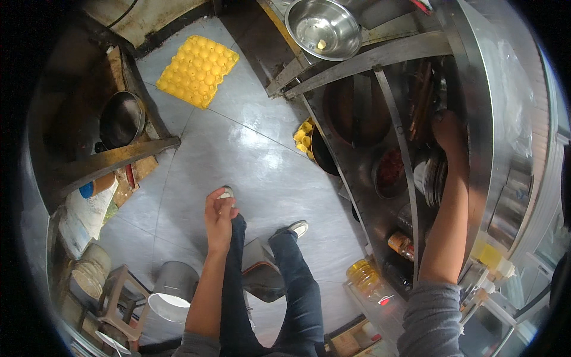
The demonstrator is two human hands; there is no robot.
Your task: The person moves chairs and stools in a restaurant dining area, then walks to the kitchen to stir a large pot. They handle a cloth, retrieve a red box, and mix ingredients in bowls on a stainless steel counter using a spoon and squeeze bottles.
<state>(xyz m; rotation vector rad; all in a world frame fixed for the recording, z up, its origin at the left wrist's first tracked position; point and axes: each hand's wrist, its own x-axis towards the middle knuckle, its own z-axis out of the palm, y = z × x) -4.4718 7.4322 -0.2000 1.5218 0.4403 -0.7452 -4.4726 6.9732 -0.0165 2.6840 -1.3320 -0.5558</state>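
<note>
My left hand [218,218] hangs over the floor with its fingers loosely curled. Whether something small sits between its fingertips is not clear. My right hand [447,128] reaches deep into the steel shelf unit [397,120] on the right; its fingers are in shadow, so any hold is hidden. Close to that hand lie a bundle of long brown sticks or utensils [421,102] and a stack of plates [430,180]. On the same shelf sit a bowl of red food [390,172] and a large round brown pan or board [357,109] with a dark flat-bladed tool across it.
A steel bowl [328,31] holding a small pale piece stands on the counter ahead. On the floor lies a yellow egg tray [198,71]. A wok [121,119] rests at left. Behind are a plastic stool [120,303], a grey bucket [175,281] and an oil bottle [363,276].
</note>
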